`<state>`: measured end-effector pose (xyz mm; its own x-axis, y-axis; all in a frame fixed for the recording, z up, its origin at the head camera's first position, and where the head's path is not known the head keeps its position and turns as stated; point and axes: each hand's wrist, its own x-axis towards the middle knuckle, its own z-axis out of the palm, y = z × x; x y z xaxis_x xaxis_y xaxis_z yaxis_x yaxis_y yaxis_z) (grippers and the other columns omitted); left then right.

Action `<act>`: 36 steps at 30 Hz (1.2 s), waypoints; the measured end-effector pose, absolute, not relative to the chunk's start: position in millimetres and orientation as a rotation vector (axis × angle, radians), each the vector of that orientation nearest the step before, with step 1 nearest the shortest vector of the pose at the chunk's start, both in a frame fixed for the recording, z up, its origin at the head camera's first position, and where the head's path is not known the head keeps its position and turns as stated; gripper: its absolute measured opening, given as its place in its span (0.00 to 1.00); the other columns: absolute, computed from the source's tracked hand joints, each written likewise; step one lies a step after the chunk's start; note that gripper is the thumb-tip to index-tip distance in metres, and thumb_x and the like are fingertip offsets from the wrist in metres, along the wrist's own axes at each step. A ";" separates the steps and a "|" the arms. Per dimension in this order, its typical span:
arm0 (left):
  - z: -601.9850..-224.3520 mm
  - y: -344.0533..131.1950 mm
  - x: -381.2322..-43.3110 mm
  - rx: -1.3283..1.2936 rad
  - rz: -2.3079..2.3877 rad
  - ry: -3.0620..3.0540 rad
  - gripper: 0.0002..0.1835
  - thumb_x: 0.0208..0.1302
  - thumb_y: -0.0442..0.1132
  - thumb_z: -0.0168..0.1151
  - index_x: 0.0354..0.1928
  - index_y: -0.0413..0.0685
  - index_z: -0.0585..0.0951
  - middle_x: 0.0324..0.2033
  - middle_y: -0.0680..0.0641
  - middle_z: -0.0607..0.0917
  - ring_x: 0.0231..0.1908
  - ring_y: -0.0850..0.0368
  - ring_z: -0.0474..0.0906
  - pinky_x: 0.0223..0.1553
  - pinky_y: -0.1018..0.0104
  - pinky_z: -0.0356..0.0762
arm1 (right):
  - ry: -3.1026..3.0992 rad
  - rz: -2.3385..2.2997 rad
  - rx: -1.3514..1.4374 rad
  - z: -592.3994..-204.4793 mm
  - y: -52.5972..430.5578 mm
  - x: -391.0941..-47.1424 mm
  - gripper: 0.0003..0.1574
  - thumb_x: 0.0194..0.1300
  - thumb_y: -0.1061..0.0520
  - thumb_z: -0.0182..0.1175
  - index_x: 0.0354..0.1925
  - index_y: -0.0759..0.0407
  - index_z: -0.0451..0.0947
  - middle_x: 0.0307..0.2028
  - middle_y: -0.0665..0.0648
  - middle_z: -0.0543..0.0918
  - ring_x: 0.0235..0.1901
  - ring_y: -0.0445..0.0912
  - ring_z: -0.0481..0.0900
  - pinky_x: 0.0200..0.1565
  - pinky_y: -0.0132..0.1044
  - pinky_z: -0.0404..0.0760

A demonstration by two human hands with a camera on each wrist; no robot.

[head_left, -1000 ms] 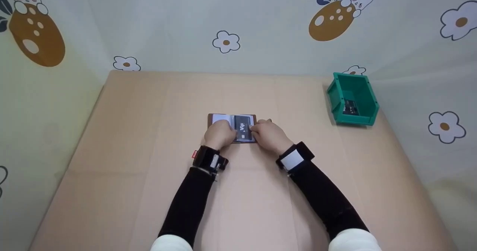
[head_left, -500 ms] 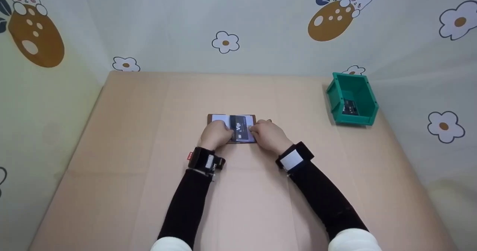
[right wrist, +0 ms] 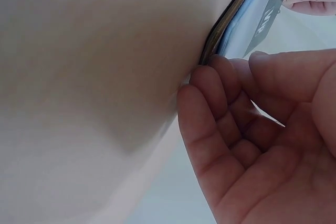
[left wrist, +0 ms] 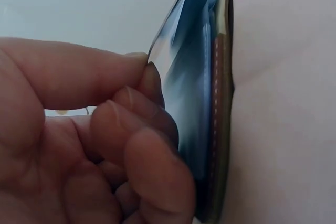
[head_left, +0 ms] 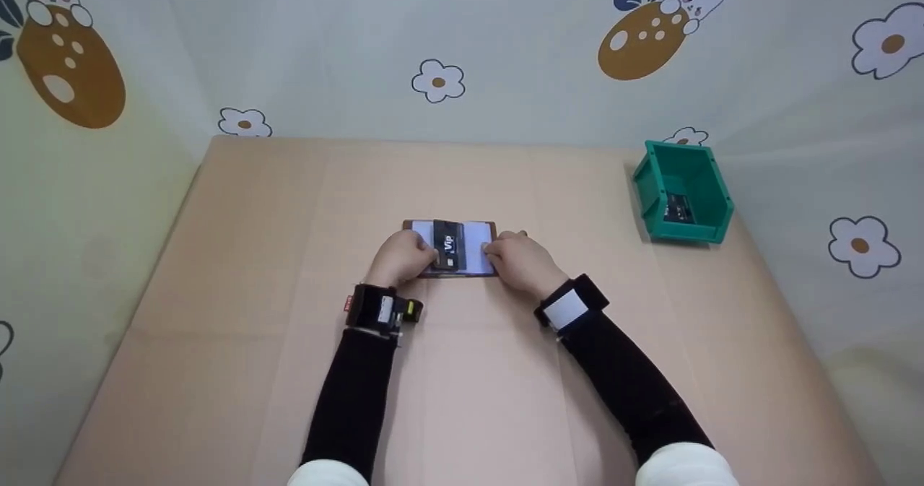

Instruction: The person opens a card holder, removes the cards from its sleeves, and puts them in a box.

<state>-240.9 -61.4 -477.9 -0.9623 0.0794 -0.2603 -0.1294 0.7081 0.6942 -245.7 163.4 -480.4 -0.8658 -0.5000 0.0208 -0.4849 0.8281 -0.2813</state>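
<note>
A small brown card holder (head_left: 493, 227) with clear plastic sleeves lies spread open at the middle of the table. A dark card marked "Vip" (head_left: 447, 244) stands tilted over its inner pages. My left hand (head_left: 401, 256) pinches the card's left edge between thumb and index finger, the other fingers curled beneath. In the left wrist view the stitched cover (left wrist: 223, 108) runs just beyond those fingertips. My right hand (head_left: 525, 261) pinches the holder's right edge, thumb on the sleeve. The right wrist view shows the card (right wrist: 269, 17) slanting up from the pale sleeve toward the left hand.
A green plastic bin (head_left: 684, 232) stands at the table's back right, with a dark card (head_left: 678, 208) lying inside. A patterned cloth (head_left: 505, 31) hangs behind the beige tabletop (head_left: 303, 197).
My left hand has moved left, carrying the "Vip" card from the right page toward the holder's middle and baring more of the pale sleeve. My right hand has stayed put.
</note>
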 end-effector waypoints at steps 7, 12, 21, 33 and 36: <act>-475.0 -68.4 -240.4 -0.073 1.104 2.630 0.12 0.65 0.42 0.60 0.25 0.45 0.74 0.25 0.48 0.76 0.26 0.55 0.70 0.25 0.65 0.68 | 2.957 -0.442 -0.815 -480.2 164.7 -244.7 0.16 0.69 0.63 0.57 0.52 0.61 0.84 0.41 0.62 0.84 0.42 0.56 0.82 0.59 0.54 0.70; -473.0 -71.3 -239.4 -0.093 1.134 2.612 0.12 0.64 0.41 0.61 0.25 0.45 0.75 0.24 0.49 0.76 0.24 0.56 0.70 0.24 0.65 0.68 | 2.951 -0.445 -0.808 -479.9 164.9 -244.4 0.16 0.69 0.62 0.57 0.52 0.61 0.84 0.39 0.62 0.84 0.38 0.55 0.81 0.52 0.51 0.76; -470.6 -75.6 -239.4 -0.104 1.151 2.568 0.10 0.65 0.41 0.61 0.31 0.41 0.78 0.27 0.47 0.78 0.26 0.55 0.72 0.25 0.65 0.69 | 2.963 -0.451 -0.815 -480.5 164.9 -244.9 0.16 0.71 0.61 0.57 0.53 0.61 0.83 0.38 0.62 0.83 0.38 0.56 0.81 0.52 0.52 0.75; -466.2 -77.6 -237.6 -0.126 1.184 2.535 0.11 0.67 0.42 0.61 0.31 0.42 0.77 0.25 0.48 0.78 0.24 0.56 0.71 0.23 0.66 0.69 | 2.958 -0.473 -0.833 -481.8 166.2 -245.6 0.16 0.70 0.61 0.57 0.53 0.61 0.83 0.36 0.62 0.83 0.36 0.55 0.80 0.52 0.52 0.75; -462.1 -77.3 -235.2 -0.075 1.193 2.561 0.12 0.67 0.42 0.61 0.27 0.44 0.75 0.21 0.50 0.75 0.21 0.57 0.70 0.22 0.66 0.67 | 2.931 -0.518 -0.800 -482.3 167.9 -247.0 0.17 0.70 0.61 0.57 0.54 0.61 0.83 0.38 0.62 0.83 0.37 0.54 0.80 0.50 0.50 0.76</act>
<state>-235.2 -77.3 -462.1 -0.9492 0.0839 -0.3032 -0.1781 0.6509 0.7380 -247.0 167.9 -482.3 -0.8636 -0.5033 0.0301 -0.4831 0.8090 -0.3348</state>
